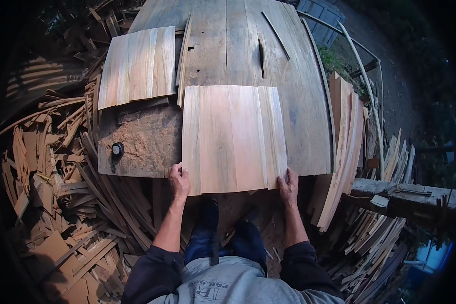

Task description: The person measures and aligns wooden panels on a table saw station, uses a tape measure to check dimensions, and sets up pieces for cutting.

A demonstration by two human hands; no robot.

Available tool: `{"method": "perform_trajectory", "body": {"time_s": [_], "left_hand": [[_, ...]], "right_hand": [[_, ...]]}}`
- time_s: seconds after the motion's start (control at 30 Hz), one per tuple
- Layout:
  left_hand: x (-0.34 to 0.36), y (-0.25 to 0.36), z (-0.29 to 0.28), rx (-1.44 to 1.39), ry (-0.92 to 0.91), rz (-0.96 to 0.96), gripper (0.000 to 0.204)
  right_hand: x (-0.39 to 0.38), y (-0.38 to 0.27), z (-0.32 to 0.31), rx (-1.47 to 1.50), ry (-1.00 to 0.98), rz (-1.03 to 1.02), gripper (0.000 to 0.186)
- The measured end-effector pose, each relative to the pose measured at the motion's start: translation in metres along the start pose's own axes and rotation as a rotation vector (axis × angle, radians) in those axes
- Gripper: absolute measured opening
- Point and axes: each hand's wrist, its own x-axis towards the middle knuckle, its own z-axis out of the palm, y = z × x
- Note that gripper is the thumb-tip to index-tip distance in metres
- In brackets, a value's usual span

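A pale wooden panel (233, 137) made of several boards side by side lies on the worktable, its near edge jutting past the table's front toward me. My left hand (179, 180) grips the panel's near left corner with curled fingers. At the near right corner, my right hand (289, 186) is closed on the panel's side edge in the same way. Further off to the left rests a second joined-board panel (139, 65), touched by neither hand. The undersides of both gripped corners are hidden.
The plank worktable (309, 116) has a long slot (261, 58) and a thin stick (275, 35) on it. Sawdust (142, 133) and a small black round object (117, 149) sit at its left. Scrap wood (45, 187) heaps up left; long boards (342, 152) lean at the right.
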Motion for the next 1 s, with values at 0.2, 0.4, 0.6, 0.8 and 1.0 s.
{"method": "perform_trajectory", "body": {"time_s": [0.2, 0.4, 0.6, 0.8, 1.0], "left_hand": [[-0.029, 0.029, 0.007, 0.575, 0.121, 0.437, 0.052], [-0.074, 0.083, 0.062, 0.821, -0.509, 0.827, 0.102], [-0.055, 0.079, 0.11, 1.053, -0.641, 0.911, 0.115], [-0.034, 0.07, 0.114, 1.074, -0.56, 0.964, 0.107], [-0.025, 0.08, 0.123, 1.117, -0.531, 0.957, 0.106]], "right_hand": [[-0.008, 0.007, -0.018, -0.443, -0.278, -0.263, 0.099], [0.009, 0.031, -0.011, -0.417, -0.344, -0.357, 0.096], [0.02, 0.036, 0.005, -0.313, -0.223, -0.489, 0.098], [0.036, 0.027, 0.007, -0.296, -0.291, -0.467, 0.093], [0.069, 0.038, -0.007, -0.288, -0.365, -0.628, 0.087]]}}
